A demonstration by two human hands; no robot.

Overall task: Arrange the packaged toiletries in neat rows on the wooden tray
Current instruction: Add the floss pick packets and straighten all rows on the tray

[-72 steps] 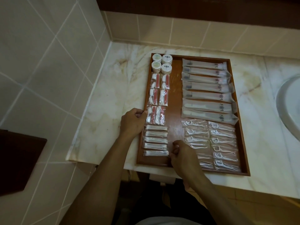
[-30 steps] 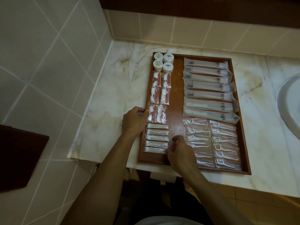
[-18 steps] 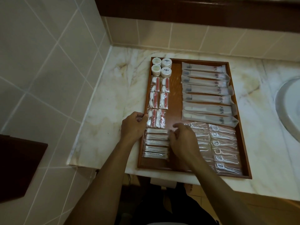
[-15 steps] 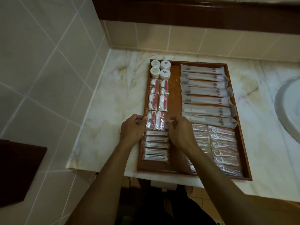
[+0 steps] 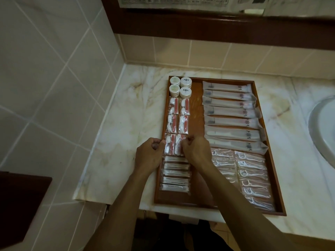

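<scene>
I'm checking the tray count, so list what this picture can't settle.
Head view:
- right hand and forearm cover part of the floss pick packets.
- fingers of both hands hide the edges of the red-and-white packets between them; left hand.
- jar lids: print too small.
- sink: cut off by right edge.

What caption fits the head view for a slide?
Both hands, left hand and right hand, pinch a red-and-white packet pair on the wooden tray.

No wording can be read anywhere. The white jar lids (image 5: 186,81) at eleven o'clock on the tray and the long sachets (image 5: 227,88) carry only small dark emblems. The printed strip (image 5: 174,0) at twelve o'clock is too blurred.
</scene>
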